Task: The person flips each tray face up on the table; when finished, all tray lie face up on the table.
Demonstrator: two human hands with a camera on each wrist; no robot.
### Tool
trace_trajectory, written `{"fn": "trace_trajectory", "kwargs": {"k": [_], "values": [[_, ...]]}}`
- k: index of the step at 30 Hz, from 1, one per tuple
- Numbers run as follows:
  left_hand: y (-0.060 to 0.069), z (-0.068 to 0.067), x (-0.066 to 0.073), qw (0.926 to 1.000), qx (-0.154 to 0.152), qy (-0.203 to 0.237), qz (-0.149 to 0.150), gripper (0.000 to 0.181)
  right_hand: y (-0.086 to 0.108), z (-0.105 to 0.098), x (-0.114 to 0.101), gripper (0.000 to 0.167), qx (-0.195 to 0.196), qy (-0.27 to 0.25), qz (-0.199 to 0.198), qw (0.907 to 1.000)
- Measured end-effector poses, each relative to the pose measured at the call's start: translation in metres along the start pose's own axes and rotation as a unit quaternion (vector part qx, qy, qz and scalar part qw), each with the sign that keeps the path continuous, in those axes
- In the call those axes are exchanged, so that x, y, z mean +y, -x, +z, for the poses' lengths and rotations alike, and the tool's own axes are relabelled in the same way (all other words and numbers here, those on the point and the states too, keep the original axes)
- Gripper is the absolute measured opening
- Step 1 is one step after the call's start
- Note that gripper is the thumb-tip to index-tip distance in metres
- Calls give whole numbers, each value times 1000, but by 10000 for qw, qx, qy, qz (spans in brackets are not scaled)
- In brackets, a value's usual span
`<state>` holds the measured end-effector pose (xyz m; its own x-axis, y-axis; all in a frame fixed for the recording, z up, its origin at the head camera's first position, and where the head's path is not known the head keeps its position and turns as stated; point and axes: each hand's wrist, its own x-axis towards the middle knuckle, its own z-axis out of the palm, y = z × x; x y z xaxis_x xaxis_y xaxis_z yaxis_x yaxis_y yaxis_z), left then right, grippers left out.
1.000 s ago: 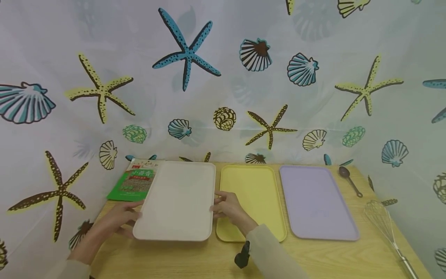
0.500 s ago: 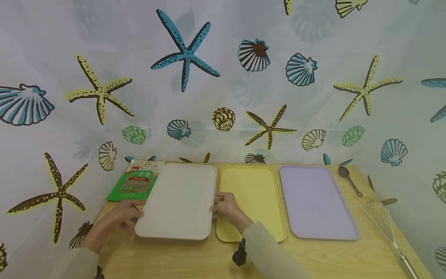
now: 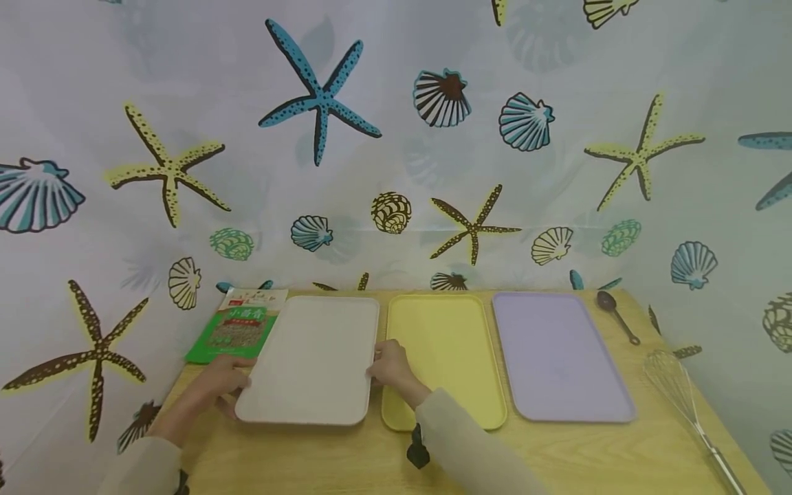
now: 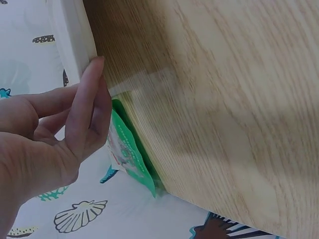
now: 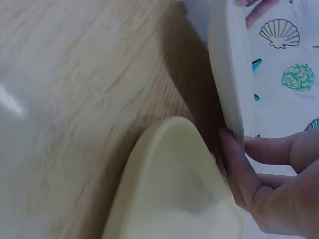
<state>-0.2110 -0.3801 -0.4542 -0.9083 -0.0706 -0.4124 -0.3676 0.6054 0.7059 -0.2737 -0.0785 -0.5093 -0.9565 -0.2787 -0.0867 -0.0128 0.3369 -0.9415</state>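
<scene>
A white rectangular tray (image 3: 312,361) is held between both hands at the left of the table, its near edge raised a little above the wood. My left hand (image 3: 219,381) grips its left rim, fingertips at the edge in the left wrist view. On the opposite rim, my right hand (image 3: 391,368) pinches the tray, with fingers tucked under it in the right wrist view. Just right of the white tray lies a yellow tray (image 3: 445,357), partly covered by the right hand and sleeve. A green seed packet (image 3: 238,330) lies beyond the left hand, partly behind the white tray.
A lilac tray (image 3: 563,357) lies to the right of the yellow one. Farther right are a dark spoon (image 3: 617,317) and a wire whisk (image 3: 687,405). A curtain (image 3: 383,158) printed with shells and starfish hangs behind the wooden table (image 3: 346,460).
The white tray's far edge has come down slightly in the view, showing more of the packet's face. Both hands keep hold of it. The head view has shifted a little.
</scene>
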Motion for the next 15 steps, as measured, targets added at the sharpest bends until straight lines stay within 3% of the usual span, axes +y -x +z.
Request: {"fn": "trace_trajectory", "kwargs": {"k": [1,2,6,7,10,11,14,15], "values": [[0,0,0,10000,30,-23,-19,59,1,1,-2,17,80,294,-90,9995],[0,1,0,10000,63,-58,-41,60,2,2,-3,19,156,564,-208,9981],[-5,4,-3,9996,212,-165,-66,64,4,5,-6,48,478,1452,-525,9869],[-7,4,-4,9994,248,-227,-58,64,4,6,-5,46,514,1613,-564,9840],[-12,7,-3,9978,388,-536,26,63,6,8,-5,16,606,1959,-693,9763],[-13,8,-2,9965,433,-707,74,62,7,9,-5,16,597,2026,-697,9750],[-14,11,0,9900,617,-1243,259,58,9,11,-5,42,567,2119,-709,9731],[-15,12,0,9870,684,-1416,347,57,10,11,-5,42,540,2135,-683,9731]]}}
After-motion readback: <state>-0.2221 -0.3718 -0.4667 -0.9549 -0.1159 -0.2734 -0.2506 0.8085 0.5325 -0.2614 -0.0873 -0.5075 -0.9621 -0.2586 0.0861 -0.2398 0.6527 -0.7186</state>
